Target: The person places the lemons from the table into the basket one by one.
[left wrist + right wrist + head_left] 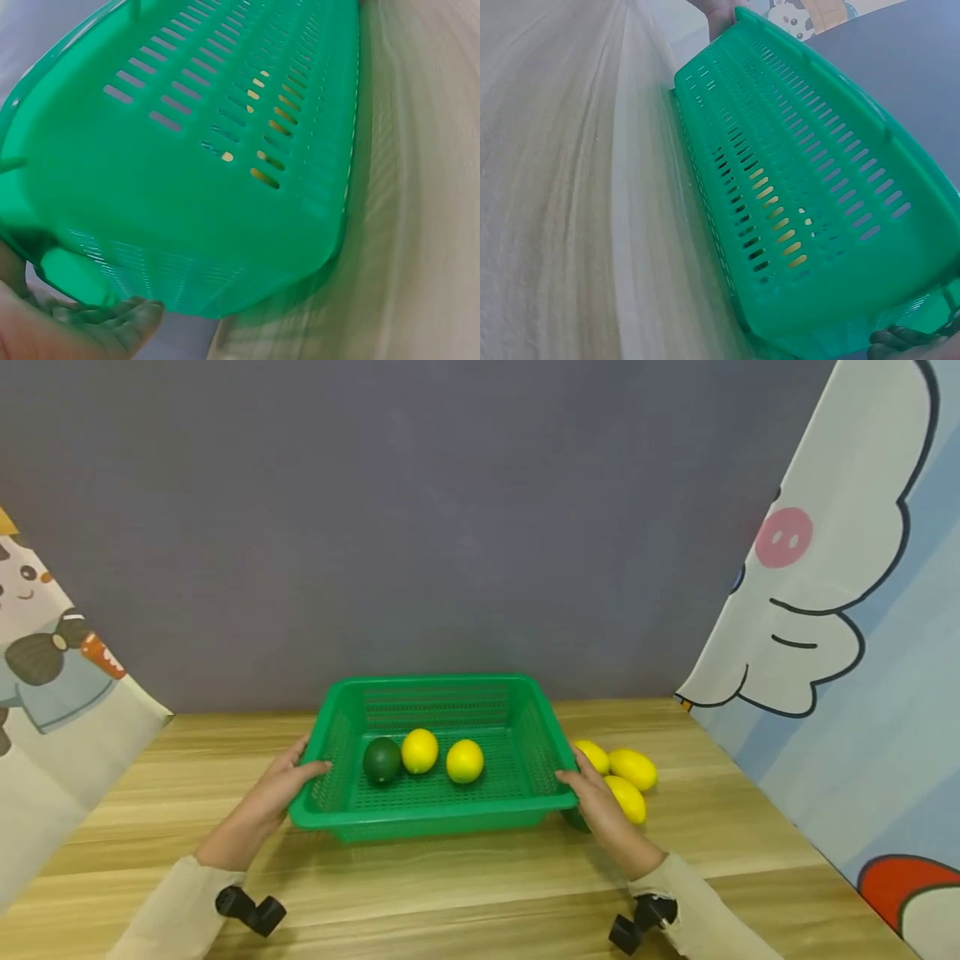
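Note:
A green plastic basket (442,822) with slotted walls is held by both ends. My left hand (272,792) grips its left rim, the thumb over the edge and the fingers around the outside. At the opposite end my right hand (603,806) holds the right rim in the same way, thumb on top. Inside lie a dark green round fruit (382,760), one lemon (419,751) close beside it, and another lemon (465,762) a little to the right. In the left wrist view, fingers (139,322) reach under the basket's end.
Right of the basket, beyond my right hand, three lemons lie grouped on the wooden table (465,893), one of them a lemon (633,769) at the outer side. Something dark green (576,819) shows partly under the right rim. A grey wall (420,527) rises behind.

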Demonstrator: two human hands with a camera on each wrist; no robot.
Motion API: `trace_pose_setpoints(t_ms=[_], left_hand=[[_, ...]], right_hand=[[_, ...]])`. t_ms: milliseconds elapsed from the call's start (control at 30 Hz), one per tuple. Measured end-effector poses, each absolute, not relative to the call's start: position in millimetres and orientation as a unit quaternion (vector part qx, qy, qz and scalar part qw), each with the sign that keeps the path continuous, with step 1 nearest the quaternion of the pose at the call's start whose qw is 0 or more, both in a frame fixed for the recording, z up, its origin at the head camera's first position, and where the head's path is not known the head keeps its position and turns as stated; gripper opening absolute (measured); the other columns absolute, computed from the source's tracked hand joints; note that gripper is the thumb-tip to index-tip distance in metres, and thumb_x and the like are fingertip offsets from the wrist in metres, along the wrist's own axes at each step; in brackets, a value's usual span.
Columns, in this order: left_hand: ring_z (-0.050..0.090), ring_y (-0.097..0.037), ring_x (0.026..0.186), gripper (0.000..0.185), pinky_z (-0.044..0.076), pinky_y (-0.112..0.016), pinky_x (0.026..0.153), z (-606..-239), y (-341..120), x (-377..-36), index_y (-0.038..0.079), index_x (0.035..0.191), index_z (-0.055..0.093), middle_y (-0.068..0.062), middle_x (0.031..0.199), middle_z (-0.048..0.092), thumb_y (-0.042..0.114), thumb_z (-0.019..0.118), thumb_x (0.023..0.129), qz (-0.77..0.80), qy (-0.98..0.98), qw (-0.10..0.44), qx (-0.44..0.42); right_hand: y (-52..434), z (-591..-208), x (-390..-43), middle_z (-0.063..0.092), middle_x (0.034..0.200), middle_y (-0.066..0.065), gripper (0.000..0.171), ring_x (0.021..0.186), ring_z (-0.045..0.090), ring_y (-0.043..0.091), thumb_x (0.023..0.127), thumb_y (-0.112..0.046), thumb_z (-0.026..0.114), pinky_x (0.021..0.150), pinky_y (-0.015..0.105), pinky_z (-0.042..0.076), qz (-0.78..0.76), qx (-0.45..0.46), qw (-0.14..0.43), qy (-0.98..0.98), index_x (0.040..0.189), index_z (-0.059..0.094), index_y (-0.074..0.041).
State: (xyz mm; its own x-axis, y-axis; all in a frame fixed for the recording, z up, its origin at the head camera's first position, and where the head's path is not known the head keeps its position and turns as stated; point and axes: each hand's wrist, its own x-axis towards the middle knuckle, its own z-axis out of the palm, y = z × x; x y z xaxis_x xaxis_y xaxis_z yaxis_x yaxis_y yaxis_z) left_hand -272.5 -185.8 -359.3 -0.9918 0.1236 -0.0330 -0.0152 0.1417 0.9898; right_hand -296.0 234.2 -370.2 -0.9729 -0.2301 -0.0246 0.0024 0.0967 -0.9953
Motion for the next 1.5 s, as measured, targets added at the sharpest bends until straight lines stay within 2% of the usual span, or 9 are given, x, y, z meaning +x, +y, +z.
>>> trace_pose_setpoints(t_ms=[167,533,700,900,967,1067,1167,1433,1500], left_hand=[[0.062,-0.012,0.082,0.07,0.055,-0.028,0.071,-361.2,-184.8,-273.1,0.003,0.151,0.0,-0.021,0.123,0.045,0.011,0.044,0.097,0.676,0.734,0.06,0.028],[0.062,-0.011,0.083,0.072,0.054,-0.028,0.072,-363.6,-181.9,-271.6,0.011,0.152,-0.002,-0.026,0.132,0.038,0.012,0.044,0.097,0.691,0.721,0.058,-0.004],[0.062,-0.012,0.085,0.072,0.054,-0.028,0.074,-364.9,-181.3,-271.2,0.01,0.152,-0.002,-0.027,0.133,0.036,0.011,0.043,0.096,0.696,0.716,0.054,0.001],[0.06,-0.013,0.09,0.071,0.052,-0.028,0.077,-366.6,-181.3,-270.8,0.01,0.152,-0.002,-0.027,0.139,0.03,0.012,0.043,0.097,0.7,0.712,0.055,0.004],[0.06,-0.014,0.091,0.072,0.053,-0.028,0.077,-366.8,-181.5,-271.6,0.01,0.152,-0.001,-0.027,0.138,0.031,0.012,0.044,0.096,0.701,0.711,0.053,0.005],[0.06,-0.014,0.091,0.071,0.053,-0.028,0.078,-366.9,-181.1,-271.8,0.01,0.153,0.0,-0.027,0.138,0.031,0.012,0.044,0.096,0.704,0.708,0.053,0.002],[0.059,-0.014,0.091,0.071,0.052,-0.028,0.078,-366.3,-180.3,-271.9,0.011,0.153,0.001,-0.026,0.139,0.03,0.012,0.044,0.096,0.704,0.709,0.052,-0.002],[0.059,-0.013,0.092,0.071,0.053,-0.028,0.077,-363.1,-177.8,-270.0,0.012,0.153,0.001,-0.026,0.14,0.03,0.012,0.045,0.097,0.708,0.704,0.05,-0.007],[0.058,-0.014,0.094,0.071,0.052,-0.028,0.078,-362.6,-177.9,-269.2,0.012,0.153,0.001,-0.026,0.141,0.029,0.012,0.044,0.097,0.709,0.703,0.047,-0.009]], right_hand=[[238.4,-367.5,-296.5,0.015,0.154,0.019,0.065,0.139,0.017,0.034,0.097,-0.015,0.042,0.113,0.053,0.012,-0.641,-0.093,0.091,0.756,0.152,0.008,-0.007],[246.4,-356.4,-296.0,0.008,0.156,0.018,0.066,0.142,0.009,0.038,0.099,-0.014,0.042,0.112,0.056,0.013,-0.572,-0.157,0.033,0.804,0.151,0.003,-0.002],[253.3,-351.6,-296.3,0.011,0.155,0.021,0.064,0.142,0.009,0.037,0.098,-0.011,0.042,0.113,0.053,0.011,-0.557,-0.18,0.004,0.811,0.15,0.007,0.002],[267.2,-344.1,-295.6,0.022,0.15,0.026,0.058,0.138,0.019,0.042,0.097,-0.008,0.045,0.109,0.056,0.019,-0.523,-0.19,-0.015,0.83,0.148,0.018,0.004],[274.3,-341.9,-297.2,0.027,0.148,0.028,0.055,0.136,0.023,0.044,0.097,-0.007,0.045,0.11,0.049,0.025,-0.506,-0.206,-0.027,0.837,0.146,0.023,0.006],[285.9,-341.2,-299.9,0.033,0.144,0.029,0.05,0.131,0.031,0.046,0.097,-0.006,0.045,0.104,0.023,0.035,-0.478,-0.226,-0.05,0.847,0.142,0.029,0.009],[296.9,-342.9,-302.3,0.038,0.141,0.03,0.047,0.127,0.036,0.047,0.097,-0.006,0.045,0.09,0.003,0.032,-0.462,-0.232,-0.068,0.853,0.14,0.034,0.01],[311.3,-349.2,-310.5,0.045,0.136,0.028,0.044,0.118,0.044,0.045,0.095,-0.006,0.05,0.087,0.0,0.029,-0.409,-0.24,-0.111,0.873,0.135,0.043,0.008],[312.4,-349.9,-313.6,0.045,0.135,0.029,0.043,0.117,0.046,0.047,0.094,-0.006,0.052,0.097,0.013,0.037,-0.389,-0.244,-0.12,0.88,0.134,0.045,0.008]])
